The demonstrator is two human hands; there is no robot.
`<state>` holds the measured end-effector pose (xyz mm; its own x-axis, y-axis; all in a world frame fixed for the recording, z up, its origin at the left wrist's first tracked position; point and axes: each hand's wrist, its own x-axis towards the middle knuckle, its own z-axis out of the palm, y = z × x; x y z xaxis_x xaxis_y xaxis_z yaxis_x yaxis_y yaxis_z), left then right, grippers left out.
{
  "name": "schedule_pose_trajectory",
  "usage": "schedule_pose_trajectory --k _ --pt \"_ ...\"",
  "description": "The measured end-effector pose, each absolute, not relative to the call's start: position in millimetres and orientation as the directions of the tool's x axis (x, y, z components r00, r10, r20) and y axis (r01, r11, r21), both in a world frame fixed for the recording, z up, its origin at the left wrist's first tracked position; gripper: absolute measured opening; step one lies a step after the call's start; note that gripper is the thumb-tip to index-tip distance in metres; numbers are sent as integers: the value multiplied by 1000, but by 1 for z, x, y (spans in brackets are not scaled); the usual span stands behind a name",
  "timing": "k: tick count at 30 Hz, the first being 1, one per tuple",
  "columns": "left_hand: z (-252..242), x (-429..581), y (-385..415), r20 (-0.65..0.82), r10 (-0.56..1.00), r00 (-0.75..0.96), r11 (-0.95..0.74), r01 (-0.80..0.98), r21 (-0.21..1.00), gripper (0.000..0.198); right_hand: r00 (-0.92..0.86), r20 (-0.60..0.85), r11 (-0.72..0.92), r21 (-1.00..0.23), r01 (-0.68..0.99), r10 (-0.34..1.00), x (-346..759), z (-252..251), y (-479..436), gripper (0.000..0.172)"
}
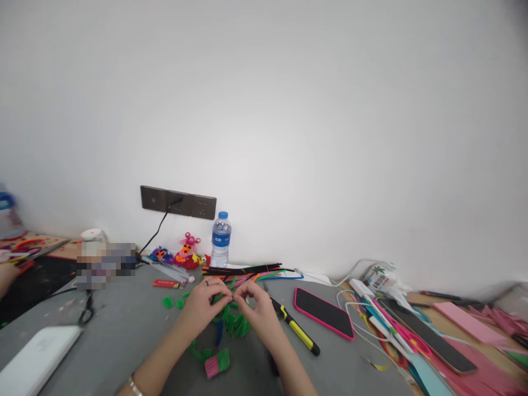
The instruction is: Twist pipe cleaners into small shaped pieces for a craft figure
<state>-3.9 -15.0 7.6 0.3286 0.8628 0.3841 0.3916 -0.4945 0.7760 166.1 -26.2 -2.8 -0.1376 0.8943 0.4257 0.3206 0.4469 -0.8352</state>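
My left hand [203, 303] and my right hand [256, 309] meet above the middle of the grey table [119, 330]. Thumb and fingers are pinched on both, fingertips nearly touching; what lies between them is too small to make out. Just below and behind the fingers is a heap of green fuzzy pieces [238, 324], with a dark blue piece [219, 332] beside it. A pink and green fuzzy piece [214, 364] lies nearer to me, between my forearms. Behind my hands runs a bundle of black and coloured fuzzy stems [243, 270].
Yellow-black pliers [301, 334] and a pink-edged phone [324, 312] lie to the right. A water bottle [221, 239] stands by the wall, beside small colourful figures [185, 252]. A white box [39, 360] is at the left; another person's hand [6, 275] shows far left.
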Motion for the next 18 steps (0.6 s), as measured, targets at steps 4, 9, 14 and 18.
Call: schedule_pose_trajectory --k 4,9,14,18 --pt "10 -3 -16 294 886 357 -422 362 831 19 -214 362 412 -869 275 907 173 2 -27 4" --pt "8 -2 -16 99 883 459 -224 226 948 26 -304 351 421 -883 206 885 183 6 -27 4" --pt "8 1 -17 -19 877 481 -24 83 996 38 -327 440 501 -856 128 836 186 10 -27 9" --pt "7 2 -19 -34 888 459 69 -61 996 39 -286 476 527 -839 135 831 185 13 -29 7"
